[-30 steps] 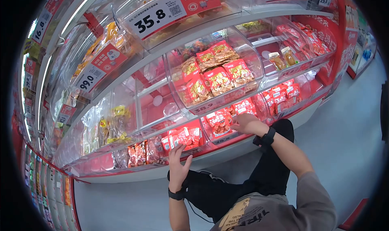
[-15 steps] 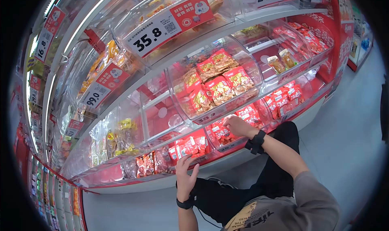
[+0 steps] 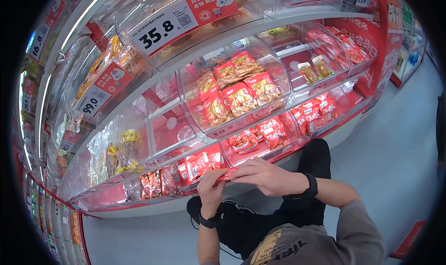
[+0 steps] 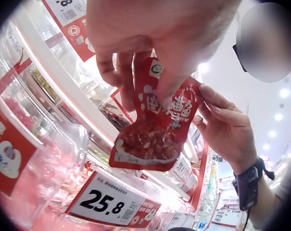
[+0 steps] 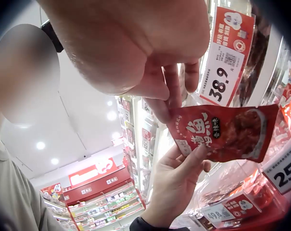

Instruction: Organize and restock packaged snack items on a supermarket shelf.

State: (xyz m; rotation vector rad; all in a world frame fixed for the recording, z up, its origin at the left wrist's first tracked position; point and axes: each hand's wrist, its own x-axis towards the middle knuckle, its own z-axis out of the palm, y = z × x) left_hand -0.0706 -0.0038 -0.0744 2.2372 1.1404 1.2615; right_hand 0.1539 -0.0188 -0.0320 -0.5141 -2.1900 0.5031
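Observation:
Both hands hold one red snack packet (image 4: 160,144) with white lettering and a picture of reddish food. In the left wrist view, my left hand (image 3: 211,190) pinches it with the thumb across its front. My right hand (image 3: 267,177) grips an upper corner between thumb and fingers, seen best in the right wrist view. In the head view the packet is mostly hidden by the hands, just in front of the lowest shelf bins. Similar red packets (image 3: 273,131) lie in the bin behind the right hand, and more red packets (image 3: 202,163) in the bin beside it.
Clear plastic bins hold larger red-labelled packets (image 3: 241,98) on the shelf above. Price tags (image 3: 162,32) jut out along the upper shelf edge. The person's bent knees (image 3: 316,158) are close to the unit's front. Grey floor (image 3: 367,153) stretches away to the right.
The right hand has come away from the lower bin, leftward and down to the left hand. The left hand, earlier apart with loose fingers, now pinches the red snack packet too.

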